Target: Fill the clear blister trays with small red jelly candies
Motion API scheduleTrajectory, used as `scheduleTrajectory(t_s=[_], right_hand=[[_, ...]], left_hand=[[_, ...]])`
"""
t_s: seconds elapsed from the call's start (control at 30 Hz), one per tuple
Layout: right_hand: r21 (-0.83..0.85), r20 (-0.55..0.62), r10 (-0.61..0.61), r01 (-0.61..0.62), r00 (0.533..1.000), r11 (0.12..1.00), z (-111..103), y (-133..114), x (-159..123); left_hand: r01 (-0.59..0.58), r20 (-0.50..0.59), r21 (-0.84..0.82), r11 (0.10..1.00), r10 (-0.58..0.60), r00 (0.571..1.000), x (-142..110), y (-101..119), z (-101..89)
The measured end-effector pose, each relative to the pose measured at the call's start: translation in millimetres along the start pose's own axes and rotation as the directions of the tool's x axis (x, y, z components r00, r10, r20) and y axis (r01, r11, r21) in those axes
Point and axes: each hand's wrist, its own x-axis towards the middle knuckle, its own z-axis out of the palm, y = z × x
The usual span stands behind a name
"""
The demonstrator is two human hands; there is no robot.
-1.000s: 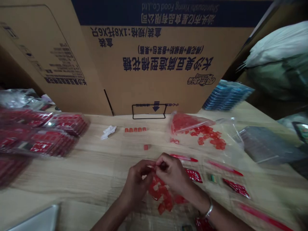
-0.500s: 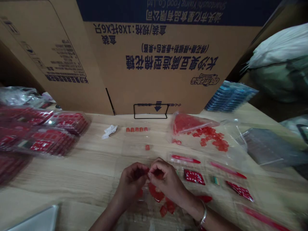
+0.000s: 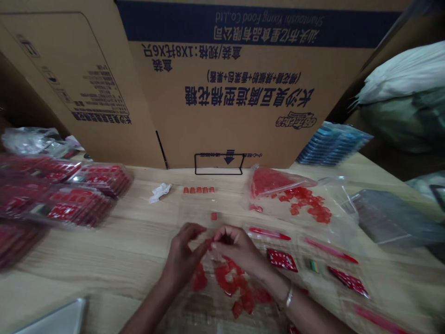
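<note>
Grip: we see the left hand (image 3: 181, 254) and right hand (image 3: 236, 250) brought together, their fingertips meeting around a small red piece (image 3: 208, 242); the fingers hide it, so we cannot tell whether either hand is clamped on it.

Under the hands: loose red jelly pieces (image 3: 229, 283) lie scattered on a clear plastic sheet (image 3: 208, 315), close below both palms.

Right wrist: a silver bangle (image 3: 288, 295).

Just right of the hands: a red sachet (image 3: 282, 260) and a red stick in a clear sleeve (image 3: 269, 233).

Far of the hands: a single red cube (image 3: 213, 216), and beyond it a row of five red cubes (image 3: 198, 189).

Far right: a heap of red pieces (image 3: 309, 203) beside a filled plastic bag (image 3: 267, 182).

Left: stacked red packets (image 3: 79, 206) on a wooden table (image 3: 104, 260).

Behind: a large printed cardboard carton (image 3: 225, 93).
</note>
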Motion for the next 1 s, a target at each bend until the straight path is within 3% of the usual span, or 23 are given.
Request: scheduleTrajectory(t_s=[0.03, 0.1, 0.17, 0.2, 0.3, 0.43, 0.63, 0.83, 1.0], right_hand=[[-0.152, -0.004, -0.106, 0.104, 0.994, 0.983, -3, -1, 13], [-0.465, 0.068, -0.302, 0.298, 0.951, 0.834, -8, -3, 39], [-0.625, 0.200, -0.358, 0.400, 0.912, 0.671, -11, -3, 62], [-0.650, 0.250, -0.345, 0.421, 0.905, 0.633, -11, -2, 71], [-0.674, 0.283, -0.300, 0.411, 0.911, 0.614, -10, 4, 84], [-0.726, 0.228, -0.245, 0.332, 0.942, 0.602, -11, 9, 86], [-0.755, 0.265, -0.229, 0.349, 0.937, 0.555, -12, 3, 80], [-0.812, 0.188, -0.171, 0.251, 0.967, 0.527, -14, 10, 77], [-0.851, 0.229, -0.137, 0.267, 0.964, 0.453, -12, -7, 69]], left_hand=[[-0.074, 0.059, 0.137, 0.988, 0.066, 0.996, 9, -6, -4.7], [-0.173, 0.204, 0.365, 0.915, 0.103, 0.974, 25, -20, -11.5], [-0.214, 0.296, 0.463, 0.860, 0.077, 0.952, 35, -31, -13.9], [-0.220, 0.319, 0.474, 0.853, 0.067, 0.945, 38, -35, -13.8], [-0.227, 0.354, 0.488, 0.843, 0.046, 0.934, 40, -39, -12.5], [-0.227, 0.380, 0.511, 0.829, 0.018, 0.925, 40, -37, -12.7], [-0.226, 0.353, 0.555, 0.800, 0.020, 0.936, 39, -35, -10.0], [-0.220, 0.325, 0.572, 0.790, 0.027, 0.945, 37, -37, -9.4], [-0.244, 0.346, 0.558, 0.793, 0.045, 0.937, 37, -36, -12.9]])
